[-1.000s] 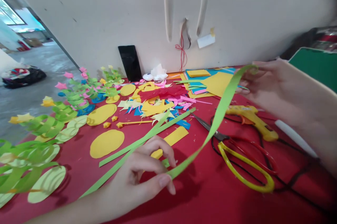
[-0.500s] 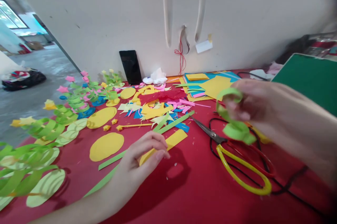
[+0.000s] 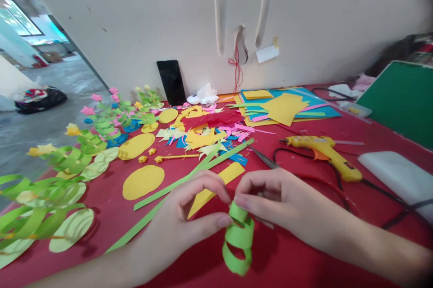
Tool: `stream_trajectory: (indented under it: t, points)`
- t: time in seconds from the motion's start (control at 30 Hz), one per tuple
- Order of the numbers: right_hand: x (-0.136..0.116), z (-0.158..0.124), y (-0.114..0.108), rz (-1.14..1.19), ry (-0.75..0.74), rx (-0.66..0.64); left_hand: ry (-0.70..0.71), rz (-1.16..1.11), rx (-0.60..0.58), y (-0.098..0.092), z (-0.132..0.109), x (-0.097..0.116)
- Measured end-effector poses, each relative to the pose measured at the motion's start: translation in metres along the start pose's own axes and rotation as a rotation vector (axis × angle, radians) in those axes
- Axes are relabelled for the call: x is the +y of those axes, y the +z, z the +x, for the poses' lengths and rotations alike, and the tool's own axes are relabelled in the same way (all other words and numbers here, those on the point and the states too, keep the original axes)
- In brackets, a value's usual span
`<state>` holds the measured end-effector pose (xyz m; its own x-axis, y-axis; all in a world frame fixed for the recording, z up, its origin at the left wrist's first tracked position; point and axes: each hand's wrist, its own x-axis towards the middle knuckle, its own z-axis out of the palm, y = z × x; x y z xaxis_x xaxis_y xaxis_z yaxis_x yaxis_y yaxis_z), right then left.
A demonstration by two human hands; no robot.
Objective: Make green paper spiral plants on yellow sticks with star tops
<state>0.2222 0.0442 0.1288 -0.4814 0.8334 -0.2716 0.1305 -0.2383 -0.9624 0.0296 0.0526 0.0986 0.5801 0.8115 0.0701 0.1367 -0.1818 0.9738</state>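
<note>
A pale wall [image 3: 135, 12] backs a red table [image 3: 111, 188], with a green board [image 3: 399, 98] at the right edge. Two bare hands meet over the near side of the table. The right hand [image 3: 277, 195] pinches the upper end of a green paper coil [image 3: 238, 234] between thumb and fingers. The left hand [image 3: 182, 211] curves toward it from the other side, fingers bent and thumb parted from them, the thumb tip at the coil's edge; whether it presses on the paper cannot be told. Beyond the right hand lies a yellow glue gun [image 3: 314, 146], and scissors [image 3: 265, 158] rest on the table, partly hidden behind that hand. The coil hangs in front of both hands, its loops loosely spaced and widening toward the bottom. Handling it well would seem to call for a light pinch on the top turn alone, since a hard squeeze could crease the thin paper; the left fingertips would do best to steady the edge without flattening a loop, leaving the lower turns free to hang evenly. Flat green strips [image 3: 209, 168] cross the table behind the left hand, and, smallest of all, folded yellow stars [image 3: 142, 159] sit near a yellow oval [image 3: 144, 182].
</note>
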Motion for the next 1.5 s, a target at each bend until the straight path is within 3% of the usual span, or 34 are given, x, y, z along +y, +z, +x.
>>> stream_trajectory:
  t: [0.2,0.5,0.7,0.93,1.1,1.5]
  points:
    - [0.001,0.002,0.001,-0.035,0.016,0.010,-0.148,-0.164,-0.111,0.000,0.001,-0.003]
    - [0.009,0.002,0.006,-0.091,0.027,-0.023,-0.161,-0.278,-0.174,0.001,0.003,-0.002]
    - [-0.002,-0.006,-0.005,-0.132,0.020,-0.061,-0.177,-0.317,-0.163,0.000,0.000,0.000]
    - [-0.015,-0.013,-0.021,-0.265,-0.125,0.084,-0.110,-0.290,-0.143,0.000,0.002,0.001]
    - [-0.006,-0.006,-0.009,-0.383,-0.058,-0.017,-0.102,-0.266,-0.154,-0.001,0.002,-0.001]
    - [-0.002,-0.002,-0.009,-0.187,0.027,-0.128,-0.113,-0.159,-0.137,0.000,0.003,0.000]
